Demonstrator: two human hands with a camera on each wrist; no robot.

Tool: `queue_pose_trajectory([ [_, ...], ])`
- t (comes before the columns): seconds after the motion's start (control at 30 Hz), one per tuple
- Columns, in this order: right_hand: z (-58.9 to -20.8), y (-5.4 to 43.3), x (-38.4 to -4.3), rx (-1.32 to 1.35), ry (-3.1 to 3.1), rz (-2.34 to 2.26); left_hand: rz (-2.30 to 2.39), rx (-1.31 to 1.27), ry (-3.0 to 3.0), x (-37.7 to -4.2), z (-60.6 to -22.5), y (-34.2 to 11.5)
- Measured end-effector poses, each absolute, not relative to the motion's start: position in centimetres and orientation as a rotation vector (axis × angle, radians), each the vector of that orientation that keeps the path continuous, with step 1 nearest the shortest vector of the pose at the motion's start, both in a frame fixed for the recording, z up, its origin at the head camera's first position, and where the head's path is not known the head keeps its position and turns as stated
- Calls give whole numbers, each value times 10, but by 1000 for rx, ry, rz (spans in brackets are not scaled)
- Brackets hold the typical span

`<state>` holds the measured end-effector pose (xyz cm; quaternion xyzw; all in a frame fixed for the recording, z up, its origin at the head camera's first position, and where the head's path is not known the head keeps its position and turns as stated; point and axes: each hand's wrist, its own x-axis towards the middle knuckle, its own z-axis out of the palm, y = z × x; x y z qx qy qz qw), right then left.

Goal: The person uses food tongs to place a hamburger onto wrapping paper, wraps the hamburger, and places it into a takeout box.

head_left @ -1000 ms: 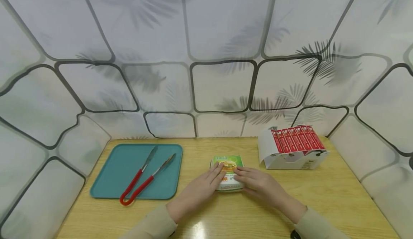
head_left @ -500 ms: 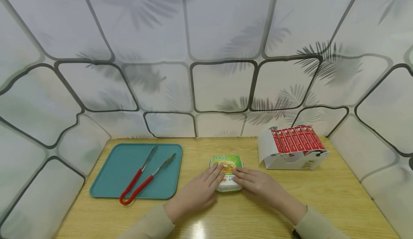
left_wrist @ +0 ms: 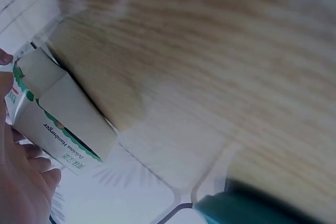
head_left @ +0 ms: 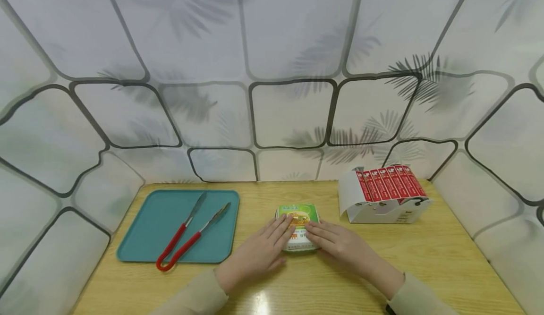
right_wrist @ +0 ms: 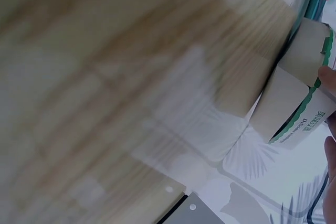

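A small hamburger box (head_left: 299, 209), green and white with a burger picture on its lid, sits closed on the table between my hands. My left hand (head_left: 259, 250) lies over its left side with straight fingers on the lid. From the other side, the fingers of my right hand (head_left: 345, 246) rest on the lid's right part. In the left wrist view, the box (left_wrist: 65, 124) shows "Delicious Hamburger" print and a dark gap under the scalloped green lid edge. A similar gap shows on the box (right_wrist: 286, 100) in the right wrist view.
To the left lies a teal tray (head_left: 148, 225) with red-handled metal tongs (head_left: 185, 247) on it, their bend sticking over its front edge. A white carton (head_left: 380, 213) of several red packs (head_left: 387, 185) stands at the back right. A patterned wall backs the wooden table (head_left: 263, 192).
My left thumb has moved away from the box's side, and the left hand has shifted slightly left. The fingers of both hands stay on the lid; tray, tongs and carton stay put.
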<state>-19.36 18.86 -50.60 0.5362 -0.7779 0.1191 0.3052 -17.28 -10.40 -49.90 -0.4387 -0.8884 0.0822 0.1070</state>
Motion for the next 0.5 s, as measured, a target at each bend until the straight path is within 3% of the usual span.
queue_pose_trajectory([
  [0.5,-499,195,-185,1348,-2101,344,207,-1281,-2552,-170,-485,-112],
])
